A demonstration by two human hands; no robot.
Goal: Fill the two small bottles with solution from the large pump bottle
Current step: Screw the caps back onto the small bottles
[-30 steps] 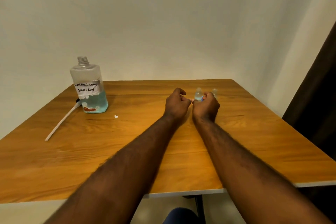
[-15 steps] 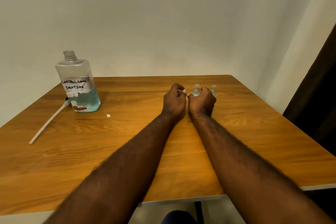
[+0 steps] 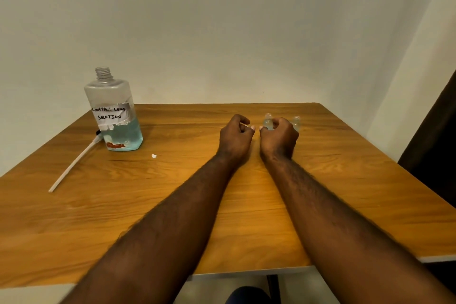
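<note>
Table (image 3: pixel 345 180): wooden top, set against a pale wall (image 3: pixel 222 32), a dark curtain (image 3: pixel 434 131) at its right edge.

Large bottle (image 3: pixel 114 111): clear, square-shouldered, upright at the table's far left. Neck open, no pump fitted. Blue liquid fills roughly the lower third. A handwritten label reads "CONTACT LENS SOLUTION".

Pump tube (image 3: pixel 74 165): white, lying flat on the table, its upper end just beside the large bottle's base, running toward the near left edge.

White scrap (image 3: pixel 154 156): small, on the table just right of the large bottle and nearer the viewer.

Small bottles, two: clear, upright, well to the right of the large bottle toward the table's far side. First small bottle (image 3: pixel 267 122) shows between the two hands; second small bottle (image 3: pixel 296 122) stands just beyond the right hand's knuckles.

Left hand (image 3: pixel 235 136): loosely curled, thumb and forefinger pinched on something small and pale; I cannot tell what.

Right hand (image 3: pixel 278 137): curled around the first small bottle, apparently gripping it.
</note>
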